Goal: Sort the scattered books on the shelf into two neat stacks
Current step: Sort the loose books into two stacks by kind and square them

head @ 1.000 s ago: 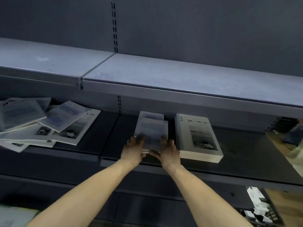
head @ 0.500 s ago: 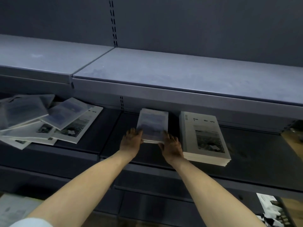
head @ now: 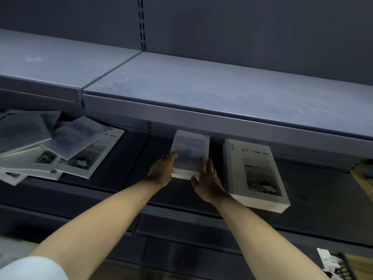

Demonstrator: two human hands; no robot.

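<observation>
A small stack of blue-covered books (head: 190, 150) lies on the dark lower shelf (head: 314, 190), partly under the upper shelf. My left hand (head: 162, 170) presses against the stack's left side with its fingers at the edge. My right hand (head: 209, 180) lies along the stack's right side, fingers straight. To the right stands a neat stack of larger white books (head: 256, 174) with a photo on the cover. A loose heap of scattered books (head: 50, 146), blue and white, lies at the left of the shelf.
The grey upper shelf (head: 201, 91) overhangs the lower one and hides its back. A bare stretch of lower shelf lies between the scattered heap and the blue stack. A wooden surface (head: 363, 178) shows at the far right.
The top blue book, askew before, now sits flush with the stack. Both hands have slid along the stack's sides, and the stack sits a little further back.
</observation>
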